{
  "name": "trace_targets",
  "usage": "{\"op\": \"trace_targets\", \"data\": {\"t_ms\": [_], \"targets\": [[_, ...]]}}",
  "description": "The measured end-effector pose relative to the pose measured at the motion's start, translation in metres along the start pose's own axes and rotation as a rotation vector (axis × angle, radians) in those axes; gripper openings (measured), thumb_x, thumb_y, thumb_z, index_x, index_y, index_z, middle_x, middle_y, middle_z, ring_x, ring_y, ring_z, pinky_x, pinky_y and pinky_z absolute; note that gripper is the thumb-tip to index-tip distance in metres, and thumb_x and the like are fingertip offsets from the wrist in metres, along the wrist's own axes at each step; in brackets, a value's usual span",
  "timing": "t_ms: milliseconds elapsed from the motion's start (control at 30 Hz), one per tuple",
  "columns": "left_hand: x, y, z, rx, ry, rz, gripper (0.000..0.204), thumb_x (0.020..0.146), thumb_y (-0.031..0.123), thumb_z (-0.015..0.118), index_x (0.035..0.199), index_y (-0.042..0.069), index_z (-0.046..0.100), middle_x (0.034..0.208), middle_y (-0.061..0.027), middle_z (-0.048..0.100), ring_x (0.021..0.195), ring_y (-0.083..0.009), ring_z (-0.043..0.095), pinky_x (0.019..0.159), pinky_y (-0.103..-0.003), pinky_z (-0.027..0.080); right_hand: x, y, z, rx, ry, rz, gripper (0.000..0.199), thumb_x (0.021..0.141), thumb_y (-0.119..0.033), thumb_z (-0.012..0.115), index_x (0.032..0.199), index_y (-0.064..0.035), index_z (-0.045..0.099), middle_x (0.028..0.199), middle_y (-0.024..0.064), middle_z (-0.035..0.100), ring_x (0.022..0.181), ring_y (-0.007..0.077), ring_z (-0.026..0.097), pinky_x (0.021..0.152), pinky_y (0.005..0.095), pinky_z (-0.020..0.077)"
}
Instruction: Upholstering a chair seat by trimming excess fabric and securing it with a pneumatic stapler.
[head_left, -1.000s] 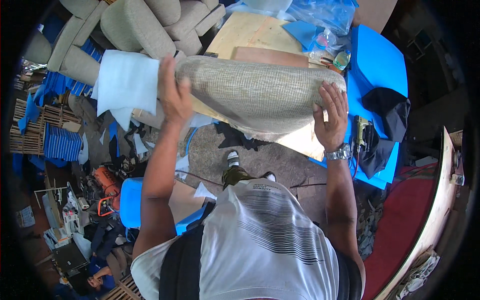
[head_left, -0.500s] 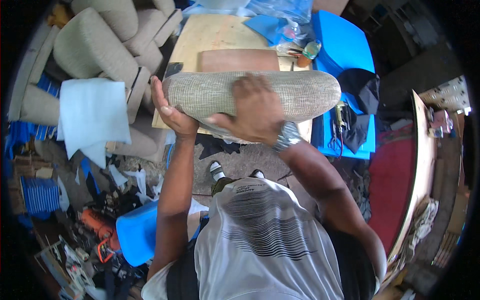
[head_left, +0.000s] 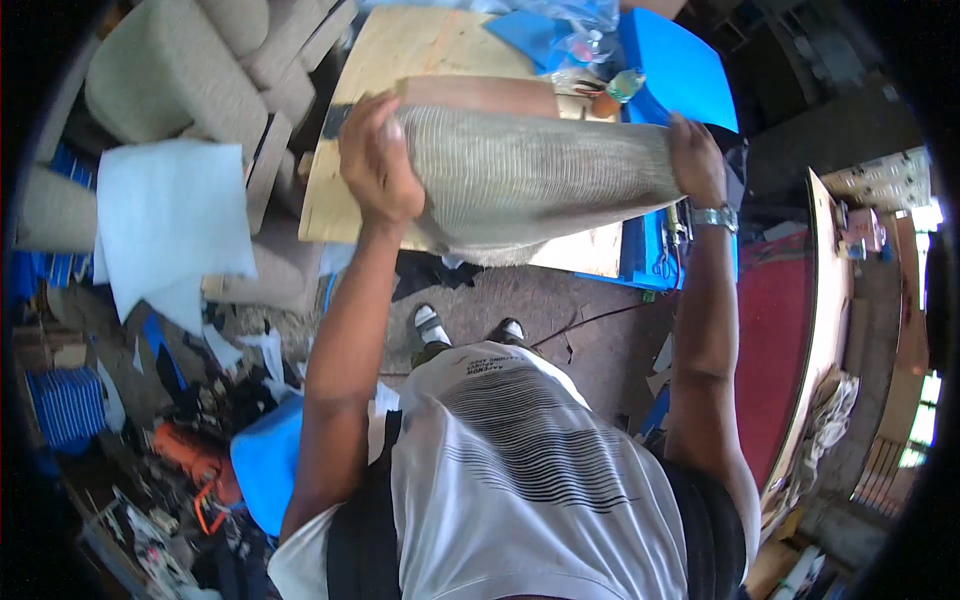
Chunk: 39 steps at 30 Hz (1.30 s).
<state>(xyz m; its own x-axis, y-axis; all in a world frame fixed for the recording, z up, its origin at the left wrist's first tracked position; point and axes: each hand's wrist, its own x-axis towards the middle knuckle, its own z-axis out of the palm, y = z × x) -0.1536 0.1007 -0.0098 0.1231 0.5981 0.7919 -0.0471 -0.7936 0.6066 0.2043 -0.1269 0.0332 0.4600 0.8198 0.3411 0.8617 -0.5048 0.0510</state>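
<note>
A padded cushion (head_left: 540, 165) in woven grey-beige fabric lies across the near part of a plywood-topped table (head_left: 330, 205). Its near edge sags over the front of the table, where the fabric's border looks loose. At the cushion's left end, my left hand (head_left: 382, 165) is closed with its fingers curled around the edge. My right hand (head_left: 697, 165) grips the right end, its fingers partly hidden behind the fabric. Just beyond the cushion lies a flat brown board (head_left: 480, 92).
Blue foam sheets (head_left: 675, 70) are stacked at the table's right, near a bottle (head_left: 622, 90) and scissors (head_left: 661, 263). Beige sofa parts (head_left: 165, 75) and a white foam sheet (head_left: 175, 220) stand on the left. A blue stool-like piece (head_left: 268, 465) and scraps litter the floor.
My right hand has gone from lying flat on the cushion's middle to gripping its right end. My left hand has curled around the left end. The cushion has turned slightly and its fabric looks stretched.
</note>
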Motion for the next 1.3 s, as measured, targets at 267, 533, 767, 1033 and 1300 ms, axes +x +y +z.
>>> {"op": "trace_targets", "data": {"t_ms": [267, 533, 767, 1033, 1300], "targets": [[0.101, -0.066, 0.035, 0.523, -0.311, -0.243, 0.038, 0.095, 0.03, 0.059, 0.118, 0.0, 0.065, 0.115, -0.0285, 0.064, 0.11, -0.0371, 0.063, 0.095, -0.041, 0.048, 0.084, -0.042, 0.029, 0.56, 0.09, 0.518, 0.061, 0.093, -0.062, 0.044, 0.115, -0.013, 0.071, 0.115, 0.025, 0.066, 0.112, 0.0443, 0.06, 0.095, 0.047, 0.0471], [0.029, -0.045, -0.016, 0.541, -0.353, -0.068, 0.037, 0.099, 0.031, 0.054, 0.12, 0.004, 0.066, 0.125, -0.0181, 0.063, 0.12, -0.0337, 0.056, 0.104, -0.04, 0.042, -0.017, -0.012, 0.087, 0.262, 0.398, -0.241, 0.032, 0.093, -0.034, 0.063, 0.117, -0.0129, 0.068, 0.115, 0.0156, 0.067, 0.109, 0.0371, 0.062, 0.097, 0.0499, 0.0457], [-0.14, 0.064, -0.116, 0.628, -0.077, -0.725, 0.046, 0.103, 0.035, 0.047, 0.124, -0.006, 0.055, 0.121, -0.0191, 0.059, 0.115, -0.028, 0.055, 0.101, -0.039, 0.041, -0.252, -0.084, 0.032, 1.13, 0.3, 0.502, 0.06, 0.097, -0.03, 0.054, 0.148, -0.0013, 0.04, 0.153, 0.0175, 0.04, 0.142, 0.0317, 0.037, 0.119, 0.0462, 0.0235], [-0.3, 0.079, -0.134, 0.369, 0.145, -1.444, 0.077, 0.104, 0.056, 0.032, 0.138, -0.012, 0.043, 0.137, -0.0201, 0.053, 0.117, -0.03, 0.056, 0.101, -0.038, 0.042, -0.355, -0.036, 0.091, 1.085, -0.224, 0.75, 0.084, 0.095, -0.067, 0.035, 0.145, 0.0, 0.039, 0.141, 0.0264, 0.049, 0.13, 0.0375, 0.049, 0.105, 0.0459, 0.0394], [-0.429, 0.077, -0.095, 0.138, 0.434, -1.821, 0.086, 0.09, 0.081, 0.029, 0.151, 0.02, 0.036, 0.15, -0.0097, 0.043, 0.128, -0.0382, 0.049, 0.102, -0.058, 0.042, -0.375, 0.009, 0.177, 1.609, -0.538, 1.569, 0.071, 0.105, -0.055, 0.027, 0.148, 0.0009, 0.038, 0.148, 0.0176, 0.045, 0.136, 0.0285, 0.043, 0.113, 0.0385, 0.0321]]}}
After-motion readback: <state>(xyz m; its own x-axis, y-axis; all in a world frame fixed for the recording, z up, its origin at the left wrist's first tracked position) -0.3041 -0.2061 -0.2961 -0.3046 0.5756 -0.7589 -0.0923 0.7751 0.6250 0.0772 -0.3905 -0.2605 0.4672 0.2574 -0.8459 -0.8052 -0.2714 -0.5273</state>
